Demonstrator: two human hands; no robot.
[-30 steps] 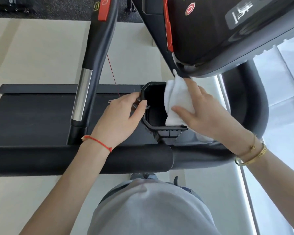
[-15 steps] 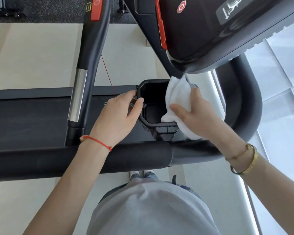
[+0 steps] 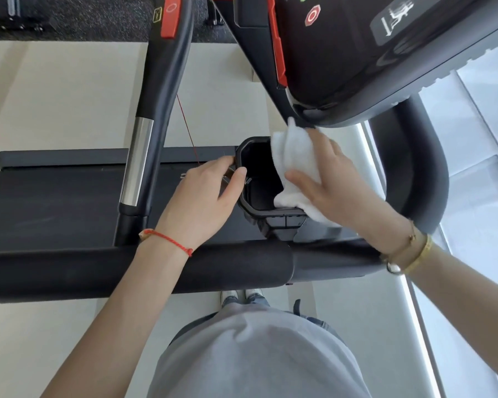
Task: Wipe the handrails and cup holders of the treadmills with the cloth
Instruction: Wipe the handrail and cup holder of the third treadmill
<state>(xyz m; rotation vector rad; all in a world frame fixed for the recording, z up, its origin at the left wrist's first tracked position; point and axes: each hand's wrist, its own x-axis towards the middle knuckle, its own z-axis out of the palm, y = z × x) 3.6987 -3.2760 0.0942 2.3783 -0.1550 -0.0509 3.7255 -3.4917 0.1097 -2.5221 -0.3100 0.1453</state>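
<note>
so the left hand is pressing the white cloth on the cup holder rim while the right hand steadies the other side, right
Not quite: the hands are swapped. The head view shows the right hand pressing the white cloth on the cup holder rim, while the left hand steadies the other side, fingers on the rim's left edge.

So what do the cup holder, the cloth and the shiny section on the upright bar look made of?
Cup holder: apparently moulded plastic, matte black, with a crisp faceted rim and ribbed base. Cloth: soft white fabric, perhaps terry or microfibre, fuzzy and folding loosely under the right hand. Shiny section: likely polished or chromed metal, showing bright streaked reflections against the black bar.
</note>
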